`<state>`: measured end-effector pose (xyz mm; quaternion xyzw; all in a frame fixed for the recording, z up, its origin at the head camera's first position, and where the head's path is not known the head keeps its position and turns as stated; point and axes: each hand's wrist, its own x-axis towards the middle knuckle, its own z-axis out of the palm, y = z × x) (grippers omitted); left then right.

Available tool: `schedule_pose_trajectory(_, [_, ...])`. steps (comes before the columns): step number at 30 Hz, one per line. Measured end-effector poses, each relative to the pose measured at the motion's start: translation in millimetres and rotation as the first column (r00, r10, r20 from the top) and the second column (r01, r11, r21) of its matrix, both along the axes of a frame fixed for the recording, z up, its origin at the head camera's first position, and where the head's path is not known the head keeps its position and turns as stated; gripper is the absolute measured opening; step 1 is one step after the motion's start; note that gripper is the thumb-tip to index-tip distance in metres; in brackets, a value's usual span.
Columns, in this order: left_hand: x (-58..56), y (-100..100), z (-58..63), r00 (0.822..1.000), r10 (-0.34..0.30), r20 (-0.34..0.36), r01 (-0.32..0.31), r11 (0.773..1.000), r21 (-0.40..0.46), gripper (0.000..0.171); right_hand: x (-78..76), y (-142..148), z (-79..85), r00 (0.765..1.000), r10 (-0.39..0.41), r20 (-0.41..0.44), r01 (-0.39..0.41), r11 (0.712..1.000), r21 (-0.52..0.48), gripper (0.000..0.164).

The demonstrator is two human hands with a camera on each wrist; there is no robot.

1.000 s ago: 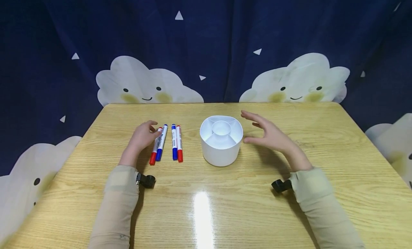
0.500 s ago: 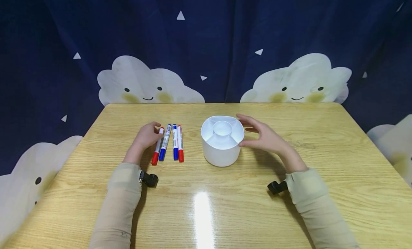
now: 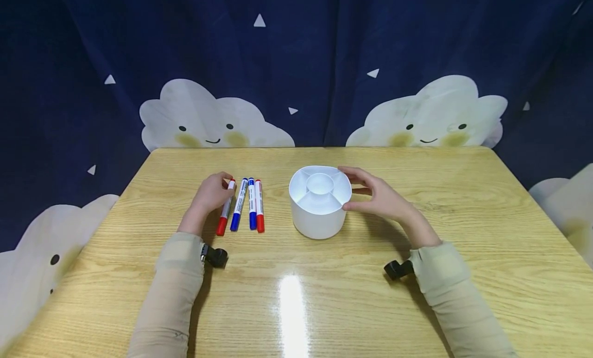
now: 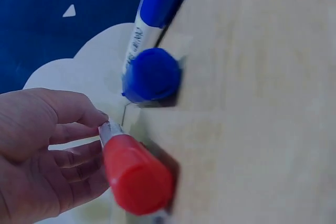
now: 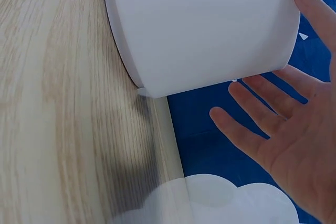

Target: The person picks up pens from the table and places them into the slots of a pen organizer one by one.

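Note:
In the head view, my left hand point(image 3: 209, 193) pinches the upper part of a red-capped whiteboard marker point(image 3: 222, 224) between thumb and index finger. The left wrist view shows its red cap point(image 4: 140, 182) pointing toward the camera. A blue marker point(image 3: 239, 206) lies just right of it, then a second blue marker point(image 3: 252, 206) and a second red marker point(image 3: 260, 209) side by side. At the table's middle stands a round white divided pen holder point(image 3: 317, 221). My right hand point(image 3: 382, 196) holds its right side near the rim, thumb in front, index finger behind; the other fingers are spread.
The wooden table point(image 3: 352, 306) reaches back to a dark blue curtain point(image 3: 306, 54) printed with clouds and triangles. Inside the pen holder, dividers surround a round central cup point(image 3: 319, 183). Black wrist cameras sit on both beige sleeves point(image 3: 171, 296).
My right hand has moved left onto the pen holder. My left hand has shifted slightly right and now pinches the red marker, which has moved a little apart from the blue one beside it.

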<state>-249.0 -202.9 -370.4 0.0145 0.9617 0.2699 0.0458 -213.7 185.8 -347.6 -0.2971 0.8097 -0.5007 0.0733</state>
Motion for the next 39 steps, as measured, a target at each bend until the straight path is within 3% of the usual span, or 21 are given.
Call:
schedule_pose_trajectory(10, [0.3,3.1,18.1,0.995,0.038,-0.096,-0.033,0.998,0.055,0.045,1.2,-2.2,-0.1,0.997,0.020,0.073,-0.015,0.997,-0.074,0.074])
schedule_pose_trajectory(21, [-0.7,13.7,34.4,0.969,0.095,-0.227,-0.056,0.983,0.174,0.046,1.4,-3.0,0.2,0.996,0.036,0.086,-0.027,0.994,-0.105,0.074])
schedule_pose_trajectory(32, [-2.9,31.9,55.4,0.922,0.161,-0.352,-0.049,0.951,0.306,0.044,1.4,-2.8,1.5,0.995,0.037,0.092,-0.026,0.994,-0.109,0.074])
schedule_pose_trajectory(39, [-4.8,42.2,60.9,0.870,0.188,-0.456,0.005,0.922,0.388,0.042,1.9,-2.5,1.4,0.994,0.034,0.103,-0.023,0.994,-0.108,0.074])
